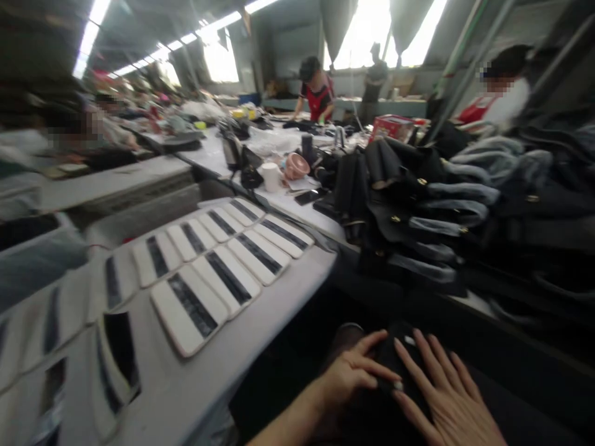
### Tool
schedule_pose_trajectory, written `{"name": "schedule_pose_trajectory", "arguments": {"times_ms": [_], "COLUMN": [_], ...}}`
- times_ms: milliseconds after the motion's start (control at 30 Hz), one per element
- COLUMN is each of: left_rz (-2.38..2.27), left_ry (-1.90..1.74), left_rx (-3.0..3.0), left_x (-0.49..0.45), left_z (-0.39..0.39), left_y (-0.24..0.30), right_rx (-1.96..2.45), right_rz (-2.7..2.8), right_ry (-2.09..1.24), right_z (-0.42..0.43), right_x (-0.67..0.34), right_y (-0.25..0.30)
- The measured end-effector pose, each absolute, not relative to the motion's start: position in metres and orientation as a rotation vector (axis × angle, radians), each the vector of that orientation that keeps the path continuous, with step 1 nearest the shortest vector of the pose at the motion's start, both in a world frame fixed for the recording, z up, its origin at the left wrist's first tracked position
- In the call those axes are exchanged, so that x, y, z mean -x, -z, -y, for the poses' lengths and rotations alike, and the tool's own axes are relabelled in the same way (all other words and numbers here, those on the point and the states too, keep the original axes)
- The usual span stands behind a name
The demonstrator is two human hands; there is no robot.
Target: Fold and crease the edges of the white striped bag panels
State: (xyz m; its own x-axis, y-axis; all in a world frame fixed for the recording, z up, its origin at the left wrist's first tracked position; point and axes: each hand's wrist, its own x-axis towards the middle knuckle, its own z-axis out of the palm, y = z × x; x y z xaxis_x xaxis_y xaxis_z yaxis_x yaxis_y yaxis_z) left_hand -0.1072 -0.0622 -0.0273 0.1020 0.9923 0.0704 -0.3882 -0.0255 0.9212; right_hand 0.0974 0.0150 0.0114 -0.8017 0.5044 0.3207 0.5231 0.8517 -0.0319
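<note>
Far left: a seated person [69, 133] is positioned at a light-topped bench [116, 176]. In front of the bench, a grey worktable [288, 303] carries white rounded panels [232, 279], arranged side by side in rows. Each panel in the nearer group bears a dark strip [193, 306] along its length. One curled panel [109, 362] near the table's front left stands partly raised, its dark inner face exposed.

Centre, beyond the panels: a white cup [271, 178] stands beside a pink bowl [297, 165], which is tilted. A black smartphone [310, 196] lies flat, near and to the right of the bowl. Farther back, a person in a red and black top [318, 99] leans over a surface.

Lower right of centre: the left hand [346, 375] has its fingers partly bent, with fingertips at a black workpiece [390, 354]. Whether they pinch it cannot be told. The workpiece is located between and beneath the two hands, off the table's right edge; its outline merges with the dark surroundings. Above it, black bags [395, 232] are stacked, with film-wrapped loops [446, 226] on their right side.

Right: the right hand [449, 396] is laid palm down, fingers extended and slightly spread, over the workpiece. Far right, beyond the bags: another person [504, 93] in red and white.
</note>
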Motion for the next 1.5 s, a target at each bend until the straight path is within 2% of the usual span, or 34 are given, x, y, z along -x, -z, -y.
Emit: {"name": "schedule_pose_trajectory", "arguments": {"times_ms": [167,633,767,867,933,1067,1300,1500], "left_rz": [-0.700,-0.991,-1.032,-1.280,-1.419,-1.497,-1.564,-1.592], "left_ry": [-1.290,-1.302,-1.274,-1.205,-1.085,-0.855,-0.782,-0.705], "left_rx": [-0.894,-0.968,-1.037,-1.268,-1.636,-2.220,-2.478,-2.602], "left_x": [0.106,0.103,0.114,0.108,0.095,0.068,0.071,0.069], "left_z": [0.057,0.059,0.058,0.045,0.031,0.005,-0.011,-0.011], "left_y": [0.042,0.040,0.020,-0.011,-0.025,-0.016,0.027,0.022], "right_rx": [1.031,1.105,1.127,1.150,1.152,1.130,1.161,1.640], "right_rz": [2.872,2.844,2.831,2.811,2.788,2.722,2.583,2.401], "right_ry": [0.061,-0.260,-0.322,-0.395,-0.450,-0.567,-0.560,-0.328], "right_z": [-0.012,-0.011,-0.010,-0.009,-0.008,-0.008,-0.003,0.001], "right_x": [-0.096,-0.091,-0.089,-0.089,-0.089,-0.093,-0.119,-0.179], "right_y": [-0.024,-0.037,-0.038,-0.039,-0.041,-0.053,-0.065,-0.051]}}
